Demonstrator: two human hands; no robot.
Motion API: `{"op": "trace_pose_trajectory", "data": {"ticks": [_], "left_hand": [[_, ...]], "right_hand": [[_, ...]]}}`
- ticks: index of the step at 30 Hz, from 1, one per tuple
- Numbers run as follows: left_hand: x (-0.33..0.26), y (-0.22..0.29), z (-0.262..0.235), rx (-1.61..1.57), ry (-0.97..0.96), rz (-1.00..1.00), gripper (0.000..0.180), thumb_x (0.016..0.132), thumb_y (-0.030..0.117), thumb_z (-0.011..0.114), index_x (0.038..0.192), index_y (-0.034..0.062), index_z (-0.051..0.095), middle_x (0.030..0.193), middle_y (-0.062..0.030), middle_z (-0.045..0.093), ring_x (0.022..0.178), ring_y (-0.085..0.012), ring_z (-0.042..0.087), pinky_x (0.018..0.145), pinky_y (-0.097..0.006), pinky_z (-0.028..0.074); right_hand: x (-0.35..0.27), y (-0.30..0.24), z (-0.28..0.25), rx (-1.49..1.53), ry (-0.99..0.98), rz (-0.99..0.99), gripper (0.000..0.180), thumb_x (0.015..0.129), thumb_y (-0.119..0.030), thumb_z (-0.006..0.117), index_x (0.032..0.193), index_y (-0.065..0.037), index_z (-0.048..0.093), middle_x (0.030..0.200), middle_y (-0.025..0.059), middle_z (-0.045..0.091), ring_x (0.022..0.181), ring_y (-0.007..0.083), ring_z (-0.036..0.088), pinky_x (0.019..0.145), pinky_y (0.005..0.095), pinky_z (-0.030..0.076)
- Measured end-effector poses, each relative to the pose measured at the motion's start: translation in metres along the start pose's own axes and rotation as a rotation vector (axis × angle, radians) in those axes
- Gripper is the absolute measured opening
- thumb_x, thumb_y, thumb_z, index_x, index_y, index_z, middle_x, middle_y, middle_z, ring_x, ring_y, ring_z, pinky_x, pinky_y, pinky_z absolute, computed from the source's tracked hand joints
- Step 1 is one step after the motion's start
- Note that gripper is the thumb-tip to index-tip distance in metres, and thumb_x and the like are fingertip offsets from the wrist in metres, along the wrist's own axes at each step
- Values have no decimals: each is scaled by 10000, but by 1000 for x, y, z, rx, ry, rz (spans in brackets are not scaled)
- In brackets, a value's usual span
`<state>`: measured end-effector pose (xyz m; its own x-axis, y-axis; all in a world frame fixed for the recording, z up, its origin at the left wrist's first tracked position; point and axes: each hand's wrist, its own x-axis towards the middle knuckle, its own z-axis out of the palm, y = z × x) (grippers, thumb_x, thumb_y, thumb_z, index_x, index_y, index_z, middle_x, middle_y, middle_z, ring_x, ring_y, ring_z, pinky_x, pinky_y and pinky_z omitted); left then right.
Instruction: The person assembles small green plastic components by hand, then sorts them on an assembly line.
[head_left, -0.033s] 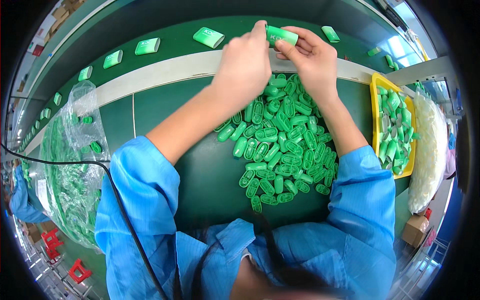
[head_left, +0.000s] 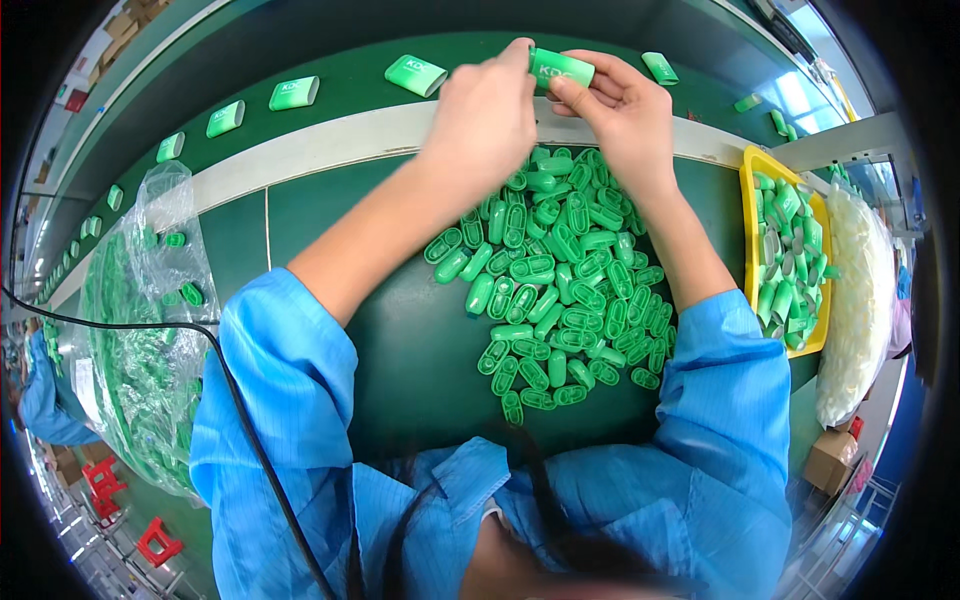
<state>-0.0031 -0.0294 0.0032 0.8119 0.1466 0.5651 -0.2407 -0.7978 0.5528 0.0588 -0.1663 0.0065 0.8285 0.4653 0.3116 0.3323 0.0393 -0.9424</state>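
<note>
Both my hands are raised over the far edge of the green table, holding one green rectangular case (head_left: 562, 68) between them. My left hand (head_left: 483, 118) grips its left end, and my right hand (head_left: 622, 118) pinches its right end and underside. Below my wrists lies a heap of several small green oval caps (head_left: 555, 290). Beyond the white rail, a green conveyor belt (head_left: 340, 60) carries more green cases such as one (head_left: 415, 75) just left of my hands.
A yellow tray (head_left: 750, 200) with green and grey parts stands at the right, beside a bag of white pieces (head_left: 855, 300). A clear plastic bag of green parts (head_left: 140, 340) sits at the left. A black cable (head_left: 230, 390) crosses my left sleeve.
</note>
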Motion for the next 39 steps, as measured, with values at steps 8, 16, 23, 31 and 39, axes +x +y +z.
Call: {"op": "trace_pose_trajectory", "data": {"ticks": [8, 16, 23, 31, 39], "left_hand": [[18, -38, 2, -10, -45, 45, 338, 784, 141, 561, 1095, 9, 571, 923, -139, 641, 888, -301, 583, 861, -382, 431], [8, -11, -63, -140, -762, 210, 321, 720, 110, 659, 1034, 61, 616, 985, -89, 592, 822, -240, 579, 698, -328, 473], [6, 12, -61, -52, -765, 121, 202, 702, 61, 659, 887, 2, 602, 786, -96, 560, 682, -199, 562, 597, -295, 456], [10, -9, -39, -610, -563, -433, 311, 784, 90, 619, 1091, 58, 585, 698, 25, 527, 595, -23, 466, 543, -177, 383], [3, -22, -21, -975, -285, -539, 294, 851, 77, 560, 1143, 51, 554, 937, -78, 619, 853, -118, 600, 783, -223, 502]], "right_hand": [[21, 10, -21, -72, 85, 228, 417, 824, -159, 625, 1166, 36, 491, 1091, 121, 563, 725, 110, 594, 622, 209, 504], [40, 36, -60, -401, 60, 139, 357, 801, -201, 648, 1046, 45, 561, 904, 90, 629, 684, 109, 603, 611, 205, 486], [75, 61, -98, -1350, 152, -58, 406, 728, -231, 629, 1097, -72, 572, 983, 137, 618, 823, 289, 590, 770, 375, 472], [33, -9, -41, -376, -153, 267, 324, 770, -212, 668, 1031, -36, 589, 838, 32, 608, 631, 102, 544, 632, 226, 465], [5, 2, -14, 214, -205, 339, 296, 807, -126, 636, 1049, 21, 548, 926, 87, 625, 782, 129, 617, 694, 223, 499]]}}
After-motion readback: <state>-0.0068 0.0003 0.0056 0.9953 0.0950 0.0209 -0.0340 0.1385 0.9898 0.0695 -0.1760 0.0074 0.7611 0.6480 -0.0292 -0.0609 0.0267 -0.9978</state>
